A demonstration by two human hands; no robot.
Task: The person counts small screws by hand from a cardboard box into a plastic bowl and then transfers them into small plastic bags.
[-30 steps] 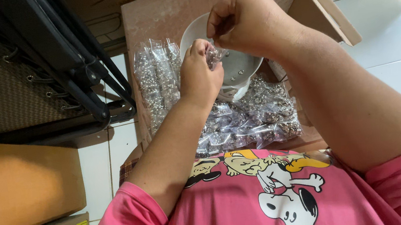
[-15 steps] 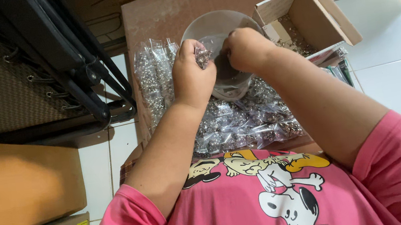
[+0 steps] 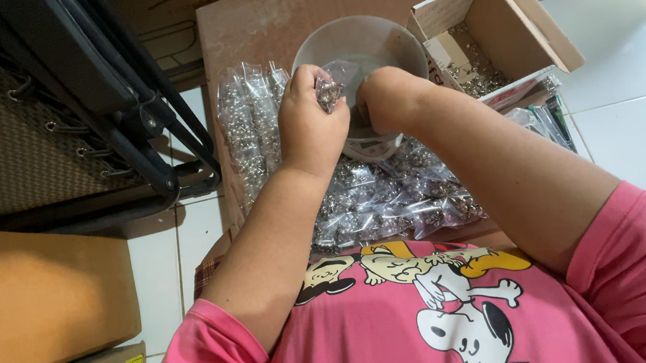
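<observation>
So right now my left hand is pinching a small clear plastic bag of little silver metal bits, holding it up right at the rim of the translucent plastic bowl. My right hand is curled over and dipped down into the bowl, fingers hidden behind the knuckles, so I honestly can't tell whether it's gripping anything in there.

As for progress, I'd say a good chunk is done: there's a whole heap of filled little bags between the bowl and my lap, plus more lined up to the left. The open cardboard box on the right has loose silver pieces in the bottom, so there's likely plenty left.

Everything sits on a flat brown cardboard sheet over a white tiled floor. Dark folded metal frame on the left, more cartons beside me.
</observation>
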